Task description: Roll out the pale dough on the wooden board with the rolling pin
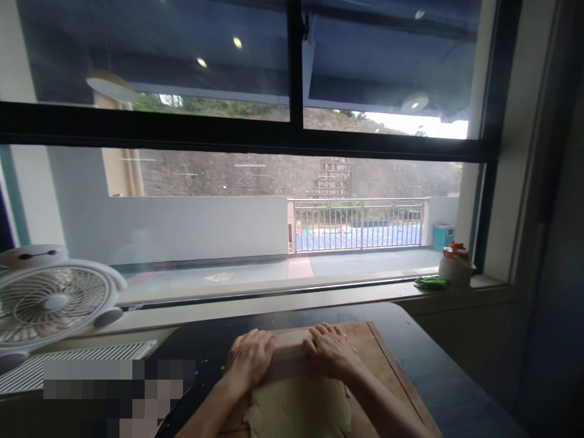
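Note:
A sheet of pale dough (298, 410) with ragged edges lies on a wooden board (365, 359). Across its far part runs a rolling pin (289, 344), of which only the stretch between my hands shows. My left hand (252, 356) is closed over the pin's left side, fingers curled forward. Over its right side my right hand (331, 351) is closed in the same way, with a ring on one finger. Both palms press from above and hide the pin's ends.
The board rests on a dark table (401, 331) below a window. A white fan (55, 301) stands at the left, above a slatted vent (77, 365). On the sill (319, 298) at the right are a white container (455, 271) and a green cloth-like item (431, 283).

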A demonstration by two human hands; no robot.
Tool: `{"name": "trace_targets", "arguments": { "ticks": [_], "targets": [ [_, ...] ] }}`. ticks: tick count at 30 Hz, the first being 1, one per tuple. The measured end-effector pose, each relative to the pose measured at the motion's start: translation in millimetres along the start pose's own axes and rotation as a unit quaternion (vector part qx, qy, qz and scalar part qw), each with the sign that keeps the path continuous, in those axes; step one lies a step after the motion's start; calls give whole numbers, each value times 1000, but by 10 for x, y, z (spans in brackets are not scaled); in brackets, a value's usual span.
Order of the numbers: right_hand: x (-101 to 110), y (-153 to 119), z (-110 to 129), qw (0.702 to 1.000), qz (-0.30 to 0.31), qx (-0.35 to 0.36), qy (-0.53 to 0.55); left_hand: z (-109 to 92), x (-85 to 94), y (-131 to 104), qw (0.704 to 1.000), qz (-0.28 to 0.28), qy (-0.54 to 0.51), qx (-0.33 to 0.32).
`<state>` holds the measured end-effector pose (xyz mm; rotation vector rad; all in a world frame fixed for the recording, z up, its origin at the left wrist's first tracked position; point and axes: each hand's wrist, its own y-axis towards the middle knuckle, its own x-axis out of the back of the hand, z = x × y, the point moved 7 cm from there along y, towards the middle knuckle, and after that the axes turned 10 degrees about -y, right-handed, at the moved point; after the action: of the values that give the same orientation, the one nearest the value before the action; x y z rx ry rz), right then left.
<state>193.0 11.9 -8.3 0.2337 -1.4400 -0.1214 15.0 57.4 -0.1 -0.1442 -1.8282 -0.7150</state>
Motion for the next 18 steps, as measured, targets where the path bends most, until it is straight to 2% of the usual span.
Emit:
{"name": "trace_targets", "arguments": {
  "ticks": [3, 6, 9, 12, 14, 16, 18],
  "targets": [
    [-38, 294, -30, 1000, -1, -21, -5, -9, -21, 189, 1000, 10, 5, -12],
    [-19, 263, -16, 1000, -10, -27, -5, -20, -16, 152, 1000, 5, 5, -16],
    [48, -108, 14, 999, -40, -11, 1, -42, 4, -131, 999, -20, -4, -31],
    [85, -631, 14, 995, -96, 38, 10, -86, 56, -575, 992, -75, -2, -97],
    [22, -925, 0, 992, -100, 78, -3, -104, 74, -865, 984, -101, 15, -148],
    [-55, -1100, -2, 990, -94, 107, -21, -96, 66, -1057, 977, -111, 34, -179],
    [-85, -1119, 4, 990, -93, 100, -30, -77, 37, -1100, 975, -106, 48, -187]
  ]
}}
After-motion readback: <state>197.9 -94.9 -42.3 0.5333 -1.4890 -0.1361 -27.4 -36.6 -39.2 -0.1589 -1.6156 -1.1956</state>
